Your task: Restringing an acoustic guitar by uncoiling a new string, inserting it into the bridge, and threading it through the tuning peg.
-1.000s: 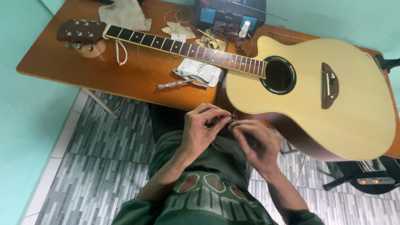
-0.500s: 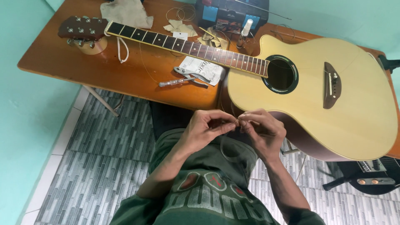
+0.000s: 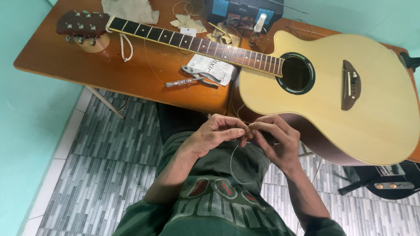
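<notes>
Head view: over lap, left hand [image 3: 216, 135] and right hand [image 3: 273, 140] pinching thin string [image 3: 234, 164], fingertips meeting, loop hanging below. Farther off, on counter [image 3: 65, 65]: guitar [image 3: 332, 96], pliers [image 3: 197, 76] on paper [image 3: 216, 67]; beyond, cloth [image 3: 129, 8], toolbox [image 3: 243, 11].

Both hands meet in front of the chest: left hand [image 3: 214, 135] and right hand [image 3: 273, 140] pinch fingertip to fingertip, forearms angled inward, wrists bent.

Head-worn view, steeply down, close over table [image 3: 131, 76]
</notes>
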